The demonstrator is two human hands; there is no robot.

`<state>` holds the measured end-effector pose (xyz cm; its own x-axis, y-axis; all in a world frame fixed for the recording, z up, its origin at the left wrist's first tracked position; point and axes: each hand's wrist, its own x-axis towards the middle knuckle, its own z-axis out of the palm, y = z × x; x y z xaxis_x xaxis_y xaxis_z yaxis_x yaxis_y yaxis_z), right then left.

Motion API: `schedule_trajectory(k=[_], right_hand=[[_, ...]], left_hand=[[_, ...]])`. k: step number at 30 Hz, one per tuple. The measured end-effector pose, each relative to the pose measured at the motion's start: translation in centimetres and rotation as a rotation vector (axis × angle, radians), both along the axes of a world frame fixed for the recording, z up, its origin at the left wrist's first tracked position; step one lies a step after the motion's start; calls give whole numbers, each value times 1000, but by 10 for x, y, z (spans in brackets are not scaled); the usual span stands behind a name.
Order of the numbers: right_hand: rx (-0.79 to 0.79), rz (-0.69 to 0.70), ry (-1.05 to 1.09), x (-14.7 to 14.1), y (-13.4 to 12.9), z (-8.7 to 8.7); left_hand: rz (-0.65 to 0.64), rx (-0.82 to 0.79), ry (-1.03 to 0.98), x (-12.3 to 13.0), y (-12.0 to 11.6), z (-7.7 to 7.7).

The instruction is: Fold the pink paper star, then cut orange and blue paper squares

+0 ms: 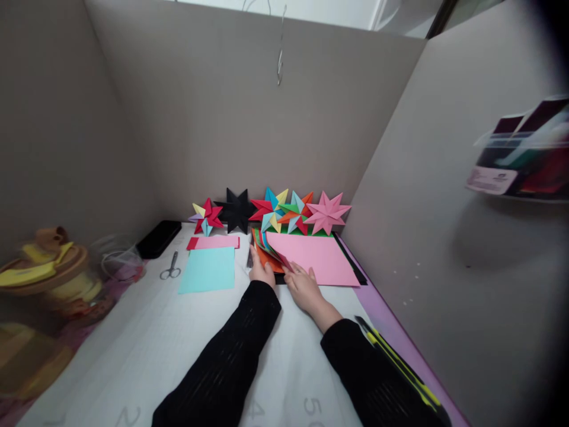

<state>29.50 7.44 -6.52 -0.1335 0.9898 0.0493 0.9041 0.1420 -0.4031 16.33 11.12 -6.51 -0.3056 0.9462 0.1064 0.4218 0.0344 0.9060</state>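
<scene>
A stack of coloured paper with a pink sheet on top lies at the back of the table. My left hand is closed on the left edge of the stack, beside an orange sheet. The fingers of my right hand grip the lower left corner of the upper sheets, which curl up and fan apart. Black sheets show beneath the stack. Left of my hands lie a light blue square of paper and pink and red paper strips.
Several folded paper stars, one of them a pink star, lean on the back wall. Small scissors and a black phone lie left. Blurred containers stand far left. A black and yellow cutter lies by my right sleeve.
</scene>
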Motion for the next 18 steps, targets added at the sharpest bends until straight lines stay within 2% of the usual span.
schedule_trajectory(k=[14,18], right_hand=[[-5,-28,71,1,1,1],[-12,-25,100,2,1,4]], left_hand=[[-25,16,114,2,-36,4],[-2,37,68,-5,-49,4]])
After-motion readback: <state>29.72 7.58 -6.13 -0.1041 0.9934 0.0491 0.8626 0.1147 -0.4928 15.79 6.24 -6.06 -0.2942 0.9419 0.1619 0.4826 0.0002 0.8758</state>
